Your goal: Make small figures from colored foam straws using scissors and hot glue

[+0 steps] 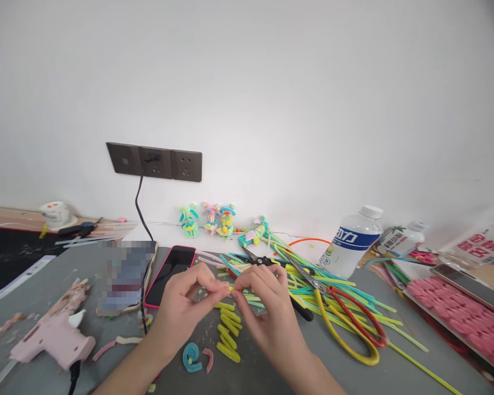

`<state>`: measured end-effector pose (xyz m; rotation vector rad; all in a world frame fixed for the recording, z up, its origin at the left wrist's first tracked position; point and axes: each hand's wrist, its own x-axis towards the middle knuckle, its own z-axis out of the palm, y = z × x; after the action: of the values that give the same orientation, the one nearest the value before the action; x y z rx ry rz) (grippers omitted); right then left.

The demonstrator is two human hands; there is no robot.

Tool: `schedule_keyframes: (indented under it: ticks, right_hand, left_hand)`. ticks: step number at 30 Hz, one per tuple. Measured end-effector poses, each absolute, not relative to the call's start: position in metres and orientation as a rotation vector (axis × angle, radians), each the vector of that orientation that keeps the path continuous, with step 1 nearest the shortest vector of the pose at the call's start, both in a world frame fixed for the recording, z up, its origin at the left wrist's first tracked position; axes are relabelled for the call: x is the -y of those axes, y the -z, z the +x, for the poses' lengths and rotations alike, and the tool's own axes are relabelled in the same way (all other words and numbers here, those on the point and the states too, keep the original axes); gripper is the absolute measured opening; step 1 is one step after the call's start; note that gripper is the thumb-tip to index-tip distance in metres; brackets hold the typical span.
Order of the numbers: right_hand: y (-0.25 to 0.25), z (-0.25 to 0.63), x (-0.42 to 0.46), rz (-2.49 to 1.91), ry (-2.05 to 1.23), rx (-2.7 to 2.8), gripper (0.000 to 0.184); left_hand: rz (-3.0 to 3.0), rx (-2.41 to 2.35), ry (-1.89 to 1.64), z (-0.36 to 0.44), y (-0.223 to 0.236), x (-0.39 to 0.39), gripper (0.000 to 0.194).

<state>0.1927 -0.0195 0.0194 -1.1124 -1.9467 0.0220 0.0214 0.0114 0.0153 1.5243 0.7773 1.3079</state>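
Observation:
My left hand (190, 299) and my right hand (264, 296) meet fingertip to fingertip above the grey work mat. Both pinch a small yellow piece (230, 287), mostly hidden by the fingers; it looks like a bit of pipe cleaner. Just below them lie several short yellow-green pipe cleaner lengths (229, 336), zigzagged or side by side. Near my left wrist are a curled blue pipe cleaner (191, 357) and a short pink one (208, 359). Long green, yellow and teal pipe cleaners (354, 299) spread to the right of my right hand.
Scissors with red and yellow handles (346, 329) and black-handled pliers (300, 307) lie at right, before a plastic bottle (351, 241). On the left are a pink glue gun (53, 334) and two phones (127, 280). Small pipe cleaner figures (227, 220) stand by the wall.

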Motion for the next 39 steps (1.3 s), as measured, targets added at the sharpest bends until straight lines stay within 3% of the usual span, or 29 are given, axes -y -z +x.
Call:
schedule_keyframes:
  ticks: [7, 12, 30, 39]
  right_hand:
    - [-0.018, 0.195, 0.017, -1.053, -0.083, 1.936, 0.018]
    - [-0.016, 0.199, 0.014, -1.0, -0.136, 1.889, 0.018]
    - [-0.016, 0.198, 0.014, -0.993, -0.152, 1.919, 0.017]
    - [-0.016, 0.199, 0.014, -1.048, -0.166, 1.905, 0.017]
  left_hand:
    - [1.559, -0.77, -1.318, 0.021, -0.017, -0.007, 0.007]
    - [1.383, -0.676, -1.14, 0.022, -0.017, -0.014, 0.013]
    - [1.144, -0.767, -1.071, 0.023, -0.013, -0.018, 0.031]
    - [1.144, -0.707, -1.076, 0.019, -0.016, -0.018, 0.02]
